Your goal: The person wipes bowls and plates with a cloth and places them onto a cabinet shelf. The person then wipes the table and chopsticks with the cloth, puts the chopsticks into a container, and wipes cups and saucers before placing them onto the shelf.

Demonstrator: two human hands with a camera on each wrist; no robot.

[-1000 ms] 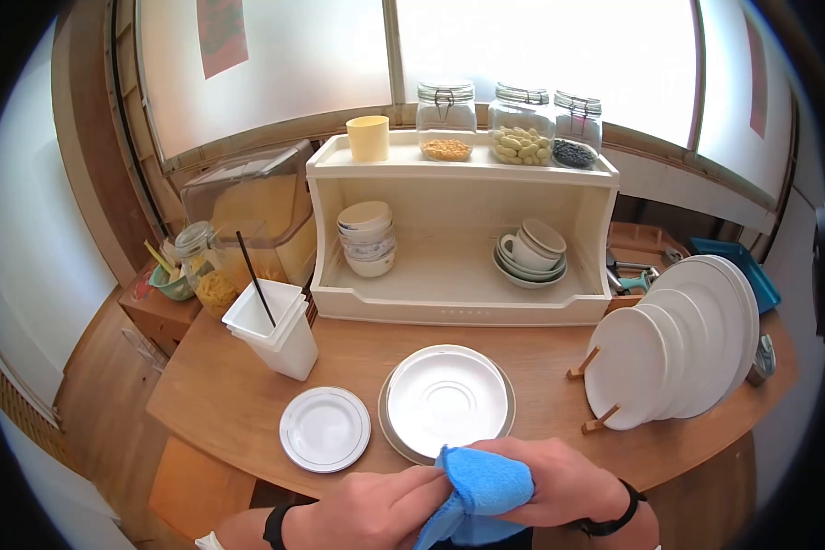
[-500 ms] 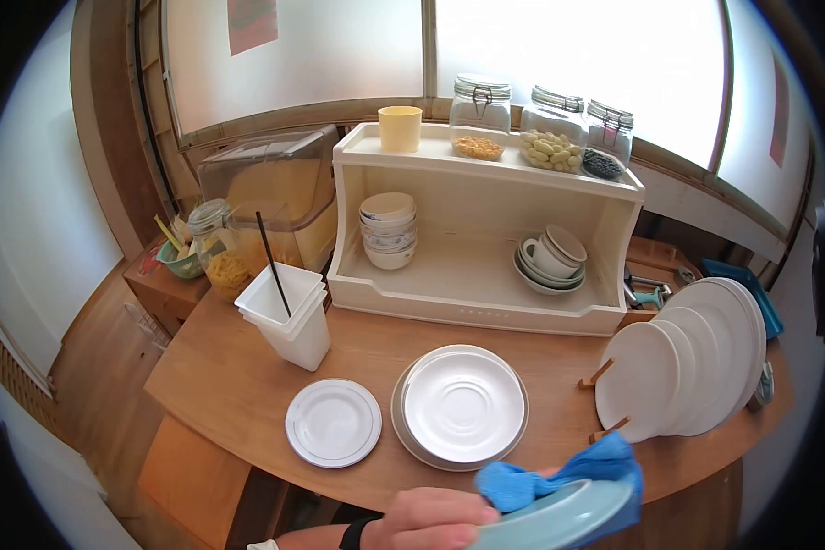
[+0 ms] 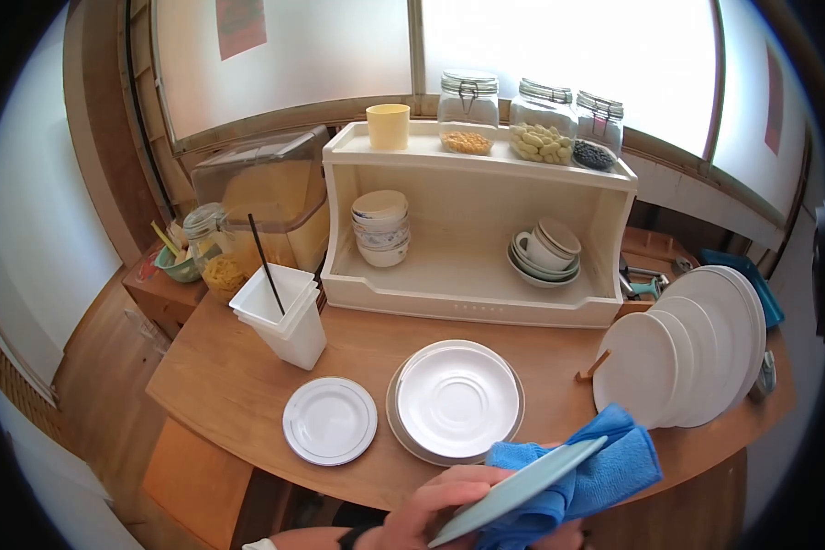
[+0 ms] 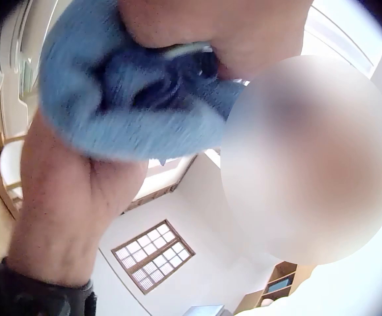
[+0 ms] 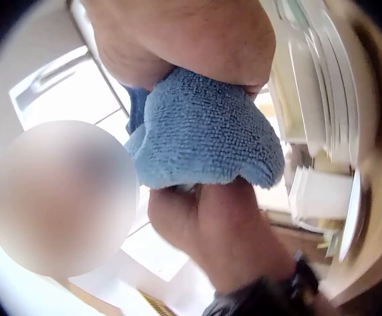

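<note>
My left hand (image 3: 445, 500) grips the near-left edge of a light blue plate (image 3: 520, 486), which is tilted and seen nearly edge-on in the head view. A blue cloth (image 3: 619, 472) is bunched against the plate's far side and sticks out past its rim. The right hand (image 3: 559, 535), mostly hidden behind plate and cloth in that view, holds the cloth to the plate. In the right wrist view the cloth (image 5: 211, 131) drapes between the right hand (image 5: 184, 39) above and the left hand (image 5: 211, 227) below. Both hands are over the table's front edge.
A white stack of plates (image 3: 456, 400) and a small rimmed plate (image 3: 330, 421) lie on the table (image 3: 247, 403). Larger plates (image 3: 637, 371) stand in a rack at right. White square tubs (image 3: 293, 335) hold a black stick. Behind, a cream shelf (image 3: 467, 220) holds bowls, a cup and jars.
Both hands were on the cloth low in the middle; they have shifted right, and the light blue plate has come into view, turning from a slanted to a steeper tilt. The head view has shifted slightly.
</note>
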